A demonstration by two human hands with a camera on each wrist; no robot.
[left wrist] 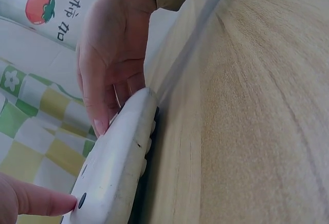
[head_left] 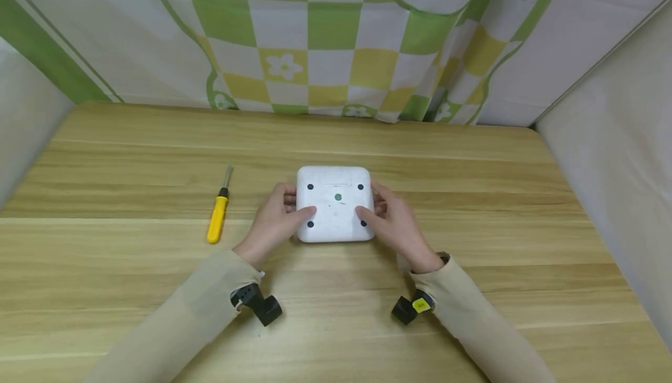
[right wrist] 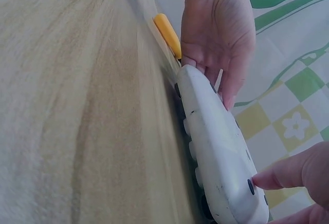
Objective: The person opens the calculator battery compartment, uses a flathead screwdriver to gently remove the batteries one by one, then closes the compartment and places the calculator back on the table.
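Both hands are holding on here, the left hand [head_left: 274, 218] and the right hand [head_left: 397, 224] gripping a white device [head_left: 337, 217] between them, just below the middle of the head view. The left thumb is pressing on the upper face near its left edge, and the right thumb is doing the same at the right, close beside a dark dot. The other fingers are curling at the sides, partly hidden by the casing. That rounded, squarish face is showing four dark dots near its corners and a green dot [head_left: 338, 197] towards the middle. In the wrist views, pale bumps [left wrist: 149, 145] are sticking out along the side facing the wooden table [head_left: 105, 272]; whether anything is touching the wood, I cannot tell.

Over to the left of the head view, a screwdriver [head_left: 217, 220] is lying on the table, its yellow handle pointing down the frame and its metal shaft pointing up, well apart from the left hand. Across the top, a checked curtain [head_left: 331, 27] is hanging in green, yellow and white. Beige sleeves [head_left: 178, 313] are reaching in from the lower left and lower right, each wrist wearing a black mount [head_left: 257, 304].
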